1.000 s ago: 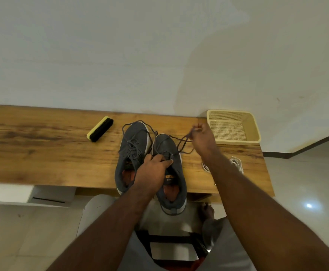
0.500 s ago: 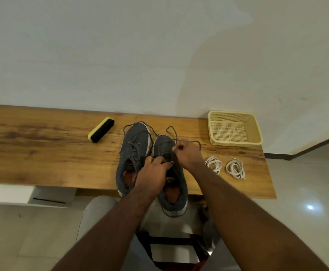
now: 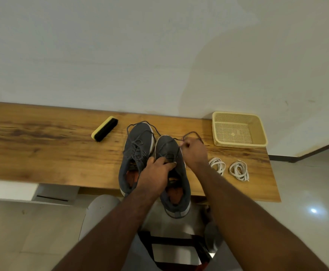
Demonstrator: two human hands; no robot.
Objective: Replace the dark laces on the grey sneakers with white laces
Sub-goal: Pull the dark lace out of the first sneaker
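Spanning a white wall, the wooden table (image 3: pixel 42 153) carries two grey sneakers (image 3: pixel 138 145), toes wallward, heels overhanging; left hand (image 3: pixel 154 173) grips the right sneaker's tongue, right hand (image 3: pixel 196 153) pinches its dark lace (image 3: pixel 191 133).

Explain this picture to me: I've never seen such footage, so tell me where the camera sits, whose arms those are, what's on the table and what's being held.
There is no machine here. The camera is worn on a person's head and looks down, so the two arms reaching in from the bottom are that person's own.

On the wooden table stand two grey sneakers. The left hand grips the right sneaker at its tongue. The right hand pinches that shoe's dark lace, which loops out beyond the hand. The left sneaker is fully laced.

Also on the table: a brush left of the shoes, two coiled white laces on the right, and a cream basket behind them.
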